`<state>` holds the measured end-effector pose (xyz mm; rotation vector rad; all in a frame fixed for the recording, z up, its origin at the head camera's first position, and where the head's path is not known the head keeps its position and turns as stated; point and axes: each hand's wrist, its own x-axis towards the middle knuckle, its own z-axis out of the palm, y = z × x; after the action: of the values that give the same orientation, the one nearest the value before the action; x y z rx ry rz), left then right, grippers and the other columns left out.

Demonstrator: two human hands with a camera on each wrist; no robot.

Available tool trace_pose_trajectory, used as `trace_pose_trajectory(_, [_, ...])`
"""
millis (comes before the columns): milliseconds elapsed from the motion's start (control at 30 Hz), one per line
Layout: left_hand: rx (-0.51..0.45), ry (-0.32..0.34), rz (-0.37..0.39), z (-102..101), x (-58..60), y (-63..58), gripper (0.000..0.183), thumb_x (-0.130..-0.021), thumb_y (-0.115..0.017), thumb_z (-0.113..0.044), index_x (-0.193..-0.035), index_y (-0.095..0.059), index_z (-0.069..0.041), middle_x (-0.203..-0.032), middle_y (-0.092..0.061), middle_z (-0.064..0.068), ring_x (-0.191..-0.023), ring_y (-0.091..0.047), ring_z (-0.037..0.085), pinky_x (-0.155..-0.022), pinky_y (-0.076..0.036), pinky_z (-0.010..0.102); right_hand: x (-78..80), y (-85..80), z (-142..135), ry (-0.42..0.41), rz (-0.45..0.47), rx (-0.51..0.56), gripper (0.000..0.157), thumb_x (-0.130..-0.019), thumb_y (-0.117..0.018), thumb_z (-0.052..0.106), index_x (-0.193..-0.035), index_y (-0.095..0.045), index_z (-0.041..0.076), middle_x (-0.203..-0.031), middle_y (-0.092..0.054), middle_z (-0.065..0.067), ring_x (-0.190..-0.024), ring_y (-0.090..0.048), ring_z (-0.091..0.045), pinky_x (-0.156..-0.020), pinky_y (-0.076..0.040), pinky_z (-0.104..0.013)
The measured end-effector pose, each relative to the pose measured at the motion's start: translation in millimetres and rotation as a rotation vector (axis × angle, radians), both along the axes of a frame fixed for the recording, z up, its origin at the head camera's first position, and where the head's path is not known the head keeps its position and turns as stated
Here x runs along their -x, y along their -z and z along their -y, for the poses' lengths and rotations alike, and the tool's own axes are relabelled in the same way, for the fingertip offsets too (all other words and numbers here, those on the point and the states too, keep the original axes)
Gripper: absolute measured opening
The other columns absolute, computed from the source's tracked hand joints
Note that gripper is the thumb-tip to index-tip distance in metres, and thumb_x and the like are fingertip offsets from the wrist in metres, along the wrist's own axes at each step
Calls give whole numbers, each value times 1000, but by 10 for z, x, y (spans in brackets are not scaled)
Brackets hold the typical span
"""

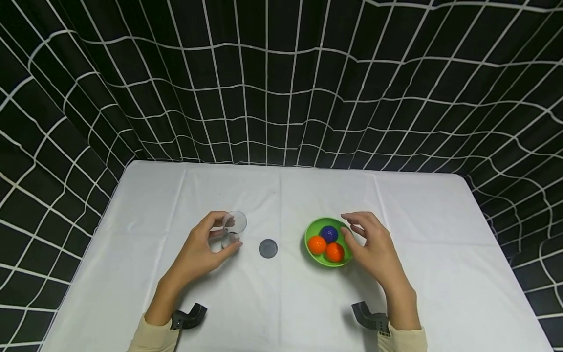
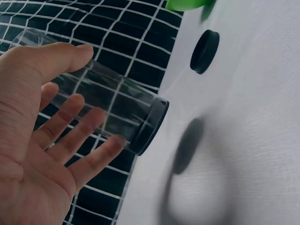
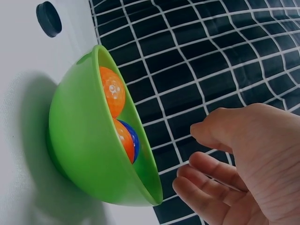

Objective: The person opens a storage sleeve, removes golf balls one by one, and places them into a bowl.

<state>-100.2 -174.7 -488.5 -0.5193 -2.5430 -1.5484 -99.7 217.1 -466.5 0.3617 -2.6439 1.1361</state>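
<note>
My left hand (image 1: 200, 249) holds a clear plastic cylinder (image 1: 235, 222) between thumb and fingers. In the left wrist view the cylinder (image 2: 108, 98) has a dark cap (image 2: 151, 126) on its lower end, seemingly raised off the cloth. A loose dark round lid (image 1: 268, 248) lies to its right. Farther right, a green bowl (image 1: 313, 260) holds two orange balls (image 1: 317, 245) and a dark blue ball (image 1: 329, 234). By the bowl's right rim hovers my right hand (image 1: 374, 247), fingers loosely bent with nothing between them. The right wrist view shows its fingertips (image 3: 185, 187) apart from the bowl (image 3: 84, 136).
A white cloth (image 1: 176, 195) with fold creases covers the table. Behind and beside it hangs dark fabric under white netting (image 1: 281, 98). A black strap mount is on each wrist, under pale sleeves (image 1: 151, 336).
</note>
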Motion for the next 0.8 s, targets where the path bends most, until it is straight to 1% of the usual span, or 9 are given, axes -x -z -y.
trace_pose_trajectory(67, [-12, 5, 16, 7, 6, 33, 57, -84, -88, -5, -132, -58, -9, -124, -71, 13, -118, -70, 27, -102, -61, 44, -1, -3, 5, 2, 3, 5, 30, -95, -74, -2, -124, -72, 3, -122, -68, -12, -115, -71, -32, -97, -59, -44])
trace_pose_trajectory(167, [-15, 6, 41, 18, 12, 76, 57, -84, -87, -4, -132, -56, -9, -125, -70, 13, -119, -70, 29, -102, -61, 42, -9, -12, 1, 7, 11, 9, 29, -95, -73, -1, -124, -72, 3, -122, -68, -12, -115, -71, -31, -96, -59, -43])
trace_pose_trajectory(267, [-23, 2, 62, 29, 17, 91, 56, -84, -87, -4, -129, -55, -9, -124, -69, 12, -117, -70, 30, -100, -62, 40, -10, -24, -12, 7, 13, 13, 29, -95, -73, -2, -124, -72, 2, -122, -68, -12, -116, -71, -31, -96, -59, -42])
trace_pose_trajectory(400, [-41, 10, 84, 28, 22, 91, 54, -85, -86, -4, -127, -53, -10, -122, -67, 11, -115, -69, 28, -99, -62, 36, -6, -38, -38, 7, 5, 18, 29, -94, -73, -3, -123, -71, 1, -122, -69, -13, -115, -70, -31, -96, -59, -41])
trace_pose_trajectory(600, [-49, 28, 92, 46, 28, 109, 54, -85, -85, -2, -127, -53, -5, -123, -66, 14, -114, -70, 30, -98, -63, 38, -10, -19, -75, 13, 2, 18, 29, -94, -73, -4, -123, -71, 0, -122, -69, -13, -115, -70, -29, -97, -57, -30])
trace_pose_trajectory(667, [-39, 27, 103, 56, 25, 126, 54, -84, -86, -2, -127, -52, -6, -123, -66, 14, -113, -70, 29, -97, -63, 38, -7, -16, -83, 15, 0, 17, 29, -94, -72, -4, -123, -71, -1, -123, -69, -13, -115, -70, -30, -97, -56, -27])
trace_pose_trajectory(800, [2, 24, 120, 58, 26, 177, 54, -85, -87, -7, -126, -51, -10, -124, -67, 11, -112, -70, 25, -96, -63, 38, -4, -10, -90, 10, 0, 20, 28, -94, -72, -4, -123, -71, -1, -123, -69, -14, -115, -70, -30, -97, -56, -27])
